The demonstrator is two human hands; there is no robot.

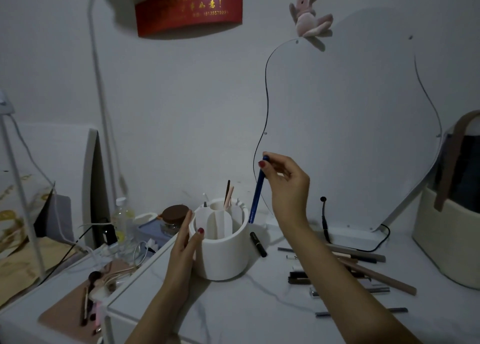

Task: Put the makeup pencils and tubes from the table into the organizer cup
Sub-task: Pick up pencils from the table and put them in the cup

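A white round organizer cup (223, 255) with inner dividers stands on the white table. My left hand (185, 242) grips its left wall, thumb over the rim. A brown and a pink stick (228, 195) stand in its back compartment. My right hand (281, 182) pinches the top of a blue pencil (257, 195), held nearly upright just right of the cup, its lower end beside the rim. A black tube (258, 244) lies on the table next to the cup. Several pencils and tubes (358, 271) lie scattered to the right, under my right forearm.
A wavy-edged mirror (350, 136) leans at the back on a white base with a black cable. A cream bag (452, 234) stands at the right edge. Left of the table, a lower shelf holds a bottle (122, 221), a brown-lidded jar (174, 216), brushes and cords.
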